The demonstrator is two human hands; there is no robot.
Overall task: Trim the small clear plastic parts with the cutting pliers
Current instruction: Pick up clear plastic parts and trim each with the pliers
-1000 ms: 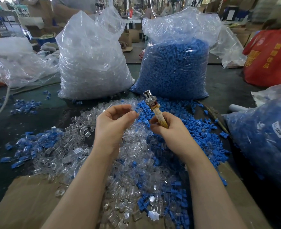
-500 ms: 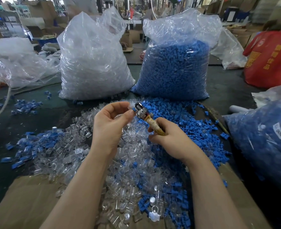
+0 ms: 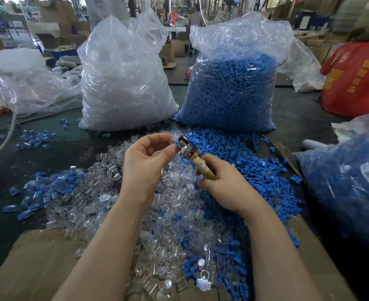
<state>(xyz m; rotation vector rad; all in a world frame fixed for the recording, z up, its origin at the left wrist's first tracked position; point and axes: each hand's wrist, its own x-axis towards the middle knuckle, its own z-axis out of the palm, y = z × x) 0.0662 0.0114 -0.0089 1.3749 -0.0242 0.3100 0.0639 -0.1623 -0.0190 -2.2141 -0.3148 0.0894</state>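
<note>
A metal-headed tool [image 3: 186, 146] with a yellowish handle is gripped in the right hand [image 3: 224, 185]. A small clear part [image 3: 173, 139], blurred and hard to make out, is pinched by the left hand [image 3: 145, 164] against the tool's head. Below, loose clear parts [image 3: 105, 181] and blue parts [image 3: 240, 157] are heaped together.

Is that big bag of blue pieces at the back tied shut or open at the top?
Cannot tell for sure. The bag of blue pieces stands upright, well filled, with its plastic bunched loosely on top; no knot or tie shows.
</note>
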